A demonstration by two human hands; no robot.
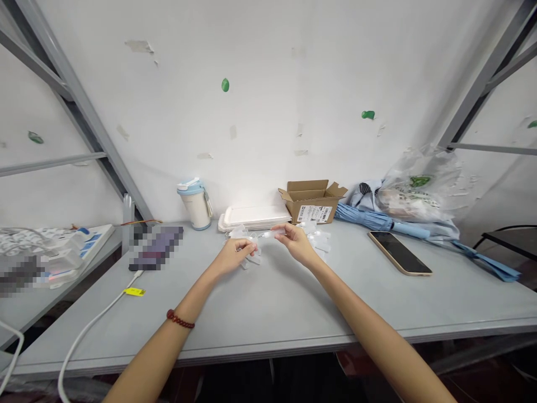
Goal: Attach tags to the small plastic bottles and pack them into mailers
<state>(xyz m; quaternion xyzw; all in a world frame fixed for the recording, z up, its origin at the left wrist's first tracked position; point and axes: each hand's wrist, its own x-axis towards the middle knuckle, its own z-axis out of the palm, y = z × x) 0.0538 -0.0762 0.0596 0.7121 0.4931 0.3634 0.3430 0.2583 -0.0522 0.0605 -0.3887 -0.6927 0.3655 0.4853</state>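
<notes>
Cup: at the back left we have a white cup (196,208) with a light blue lid, upright near the wall.
White trays: a low stack of flat white trays (254,217) lies behind our hands, close to the cardboard box (312,204), which stands open with its flaps spread and a printed label facing us.
Right side: we see a folded blue umbrella (364,217) lying along the back, a clear plastic bag (419,193) behind it, and a phone (400,253) lying nearer to us.
Left side: a dark purple object (159,249), partly pixelated, lies with a white cable (98,322) at its near end; the cable bears a yellow tag (135,291).
In the way: our own hands partly cover the left cluster (238,231) and right cluster (321,242) of small clear pieces.
Desk: a plain grey desk (277,313) carries all this.
Room: a white wall (268,112) with tape scraps and green stickers rises behind, between grey metal frames.
Right grip: our right grip (296,243) pinches a small clear piece (274,233) between thumb and fingers, just in front of the trays.
Left grip: our left grip (237,254) is curled beside the left cluster; we cannot tell whether it grasps anything.
</notes>
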